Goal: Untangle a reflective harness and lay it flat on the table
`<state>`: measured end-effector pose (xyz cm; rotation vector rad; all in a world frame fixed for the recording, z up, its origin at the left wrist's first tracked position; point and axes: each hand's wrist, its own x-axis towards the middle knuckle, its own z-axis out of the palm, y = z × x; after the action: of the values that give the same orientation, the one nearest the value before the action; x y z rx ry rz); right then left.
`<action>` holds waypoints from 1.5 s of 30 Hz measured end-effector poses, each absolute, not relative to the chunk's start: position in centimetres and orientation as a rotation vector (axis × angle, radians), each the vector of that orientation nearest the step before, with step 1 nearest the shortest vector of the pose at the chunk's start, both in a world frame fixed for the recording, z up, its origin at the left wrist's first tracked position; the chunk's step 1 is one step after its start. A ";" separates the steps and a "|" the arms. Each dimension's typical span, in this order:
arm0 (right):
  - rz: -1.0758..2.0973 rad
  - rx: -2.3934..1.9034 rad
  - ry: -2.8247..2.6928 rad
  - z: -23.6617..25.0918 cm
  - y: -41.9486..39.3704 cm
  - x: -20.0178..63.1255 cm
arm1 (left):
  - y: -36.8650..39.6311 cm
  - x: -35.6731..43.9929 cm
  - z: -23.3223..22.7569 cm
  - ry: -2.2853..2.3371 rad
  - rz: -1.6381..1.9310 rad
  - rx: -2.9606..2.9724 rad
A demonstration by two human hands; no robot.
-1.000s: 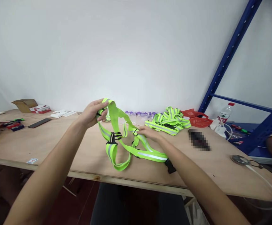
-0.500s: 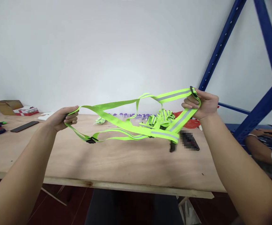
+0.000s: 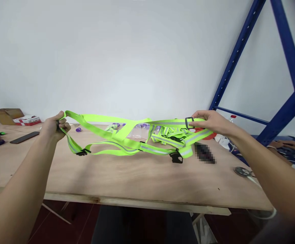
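Note:
A neon-yellow reflective harness [image 3: 127, 145] with grey stripes is stretched in the air above the table between my two hands. My left hand [image 3: 55, 126] is closed around its left end, with a piece of black hardware partly hidden in the fingers. At the other end, my right hand [image 3: 208, 121] grips the strap just beside a black slider buckle [image 3: 189, 122]. A black clip [image 3: 83, 152] hangs from the lower left strap, and a wider black buckle [image 3: 176, 157] dangles at the lower right. Behind the harness lies a heap of similar reflective straps [image 3: 166, 135].
On the wooden table [image 3: 106, 183] are a cardboard box [image 3: 6, 116], a dark flat bar [image 3: 24, 137], a blurred-out dark item [image 3: 204, 152] and a round metallic disc [image 3: 242, 171] with a cable. Purple-capped items stand behind. A blue metal frame [image 3: 239, 47] rises right; another person's hand [image 3: 293, 146] is beyond.
Both hands have moved left and apart slightly, the left one more outward. My right hand has lowered and turned over, so the strap's upper edge is flatter. The harness hangs straighter.

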<state>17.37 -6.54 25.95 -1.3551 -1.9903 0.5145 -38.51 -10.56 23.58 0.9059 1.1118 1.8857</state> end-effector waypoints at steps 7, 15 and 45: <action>0.386 -1.223 -1.935 25.1 -6.5 17.4 | -11.4 -38.5 22.6 1.299 1.502 1.126; 0.531 -1.018 -1.656 25.5 -7.0 17.7 | -10.2 -37.8 19.0 1.616 1.019 1.501; 0.912 -1.078 -1.563 26.9 -6.9 17.9 | -11.2 -31.4 14.7 1.268 1.202 1.553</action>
<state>17.86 -6.90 26.92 -1.0783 -1.5628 0.9123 -31.37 -11.22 14.73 1.5527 1.2681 1.2021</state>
